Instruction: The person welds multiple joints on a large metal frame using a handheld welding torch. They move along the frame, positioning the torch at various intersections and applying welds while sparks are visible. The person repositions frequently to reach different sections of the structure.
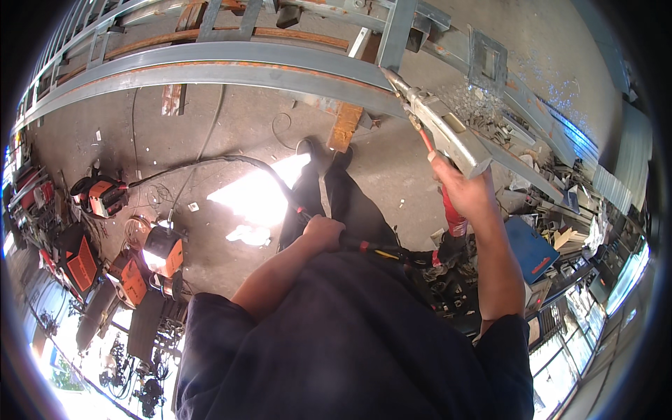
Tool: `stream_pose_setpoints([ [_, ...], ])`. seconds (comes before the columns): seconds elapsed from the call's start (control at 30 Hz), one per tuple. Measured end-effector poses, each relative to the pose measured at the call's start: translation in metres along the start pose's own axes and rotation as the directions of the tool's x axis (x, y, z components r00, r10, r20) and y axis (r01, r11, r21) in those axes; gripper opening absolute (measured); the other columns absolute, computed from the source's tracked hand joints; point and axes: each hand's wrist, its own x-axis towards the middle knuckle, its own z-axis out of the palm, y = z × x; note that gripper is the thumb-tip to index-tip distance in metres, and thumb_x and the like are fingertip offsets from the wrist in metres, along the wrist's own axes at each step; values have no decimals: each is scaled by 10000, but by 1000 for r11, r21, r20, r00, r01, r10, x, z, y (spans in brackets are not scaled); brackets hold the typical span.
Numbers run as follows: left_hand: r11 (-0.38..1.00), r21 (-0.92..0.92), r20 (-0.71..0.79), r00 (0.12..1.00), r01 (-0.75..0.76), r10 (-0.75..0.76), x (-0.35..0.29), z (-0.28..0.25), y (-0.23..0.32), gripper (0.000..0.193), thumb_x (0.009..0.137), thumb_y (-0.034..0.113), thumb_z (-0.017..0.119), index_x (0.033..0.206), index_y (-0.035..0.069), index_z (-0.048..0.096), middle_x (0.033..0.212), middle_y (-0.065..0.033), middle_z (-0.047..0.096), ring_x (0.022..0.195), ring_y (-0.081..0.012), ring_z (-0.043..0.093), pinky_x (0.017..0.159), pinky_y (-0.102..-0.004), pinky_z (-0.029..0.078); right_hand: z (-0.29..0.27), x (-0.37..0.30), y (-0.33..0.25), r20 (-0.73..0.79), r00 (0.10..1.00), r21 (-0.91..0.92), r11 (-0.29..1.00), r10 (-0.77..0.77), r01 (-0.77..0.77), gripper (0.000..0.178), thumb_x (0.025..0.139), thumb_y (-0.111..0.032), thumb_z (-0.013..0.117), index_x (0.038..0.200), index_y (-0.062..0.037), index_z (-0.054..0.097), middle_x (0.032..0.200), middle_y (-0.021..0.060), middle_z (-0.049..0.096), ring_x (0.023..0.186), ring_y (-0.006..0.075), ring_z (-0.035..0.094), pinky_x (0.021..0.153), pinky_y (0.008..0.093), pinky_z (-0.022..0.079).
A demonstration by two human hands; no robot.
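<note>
My right hand (467, 187) is closed round a welding gun (448, 129) with a silver body and a red grip. The gun's narrow nozzle points to the far left, at a joint of the grey steel frame (210, 53); whether it touches the metal I cannot tell. Lower down, in front of my body, my left hand (323, 232) is wrapped round the thick black cable (241, 160). From the grip the cable loops across my waist, passes through my left hand and runs off to an orange and black machine (105, 198) on the floor at the left.
A rusty metal block (345, 126) props the frame near my feet. More orange and black machines (162, 250) stand at lower left. At right lie metal offcuts (483, 105) and a blue case (528, 248). Bright sunlight (252, 192) falls on the concrete floor.
</note>
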Motion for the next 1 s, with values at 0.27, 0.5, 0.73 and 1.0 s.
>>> stream_pose_setpoints([
  [0.27, 1000, -4, 7, 1000, -13, 13, 5, 0, 2, 254, 804, 299, 733, 1024, 175, 768, 988, -87, 776, 981, -288, 749, 901, -434, 540, 16, -10, -9, -97, 979, 40, 982, -178, 183, 330, 935, -129, 750, 1232, -1, 686, 1056, 150, 741, 931, 262, 703, 868, 376, 550],
  [0.5, 999, -38, 33, 999, 3, -2, -4, -19, 9, 320, 799, 383, 783, 1045, 178, 769, 1016, -87, 780, 1009, -287, 749, 934, -444, 547, 15, -4, 0, -92, 966, -131, 964, -243, 230, 498, 933, -219, 743, 1388, -67, 609, 1027, 191, 748, 893, 301, 747, 808, 403, 578],
  [0.73, 1000, 9, 39, 999, -16, 16, -1, -15, 4, 351, 789, 399, 792, 1057, 173, 772, 1010, -88, 782, 1012, -275, 752, 917, -438, 550, 15, -7, -3, -78, 989, -99, 988, -124, 116, 499, 930, -259, 747, 1374, -63, 631, 1106, 195, 752, 1024, 312, 742, 898, 410, 564],
  [1.0, 999, 9, 24, 998, -51, 50, -3, -12, -1, 380, 772, 447, 809, 1031, 169, 781, 970, -78, 783, 968, -272, 758, 896, -438, 557, 15, -11, -7, -59, 996, -84, 994, -70, 65, 518, 937, -225, 735, 1409, -60, 598, 1176, 203, 741, 1087, 336, 732, 931, 410, 556],
])
